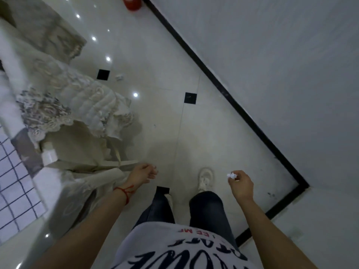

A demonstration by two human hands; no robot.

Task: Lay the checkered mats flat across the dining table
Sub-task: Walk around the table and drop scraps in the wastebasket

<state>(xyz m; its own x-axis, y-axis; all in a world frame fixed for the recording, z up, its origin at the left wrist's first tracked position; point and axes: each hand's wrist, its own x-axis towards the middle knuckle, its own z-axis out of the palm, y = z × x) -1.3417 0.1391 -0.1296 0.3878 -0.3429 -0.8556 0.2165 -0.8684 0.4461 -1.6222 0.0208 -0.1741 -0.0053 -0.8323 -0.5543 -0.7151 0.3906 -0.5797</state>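
Your hands (143,172) hang over open floor (159,117), with lots of room ahead. On your left, the bench (48,193) and its lacy cloth (81,101) block the way. On your right, a wall (281,55) closes that side.

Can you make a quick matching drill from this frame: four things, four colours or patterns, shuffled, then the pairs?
Things:
1. wrist cord on the left hand
2. small item pinched in the right hand
3. mat at the left edge
4. shoe on the floor

Colours or patterns:
A. white with a dark grid
B. cream
C. red
D. white

Pairs: 1-C, 2-D, 3-A, 4-B
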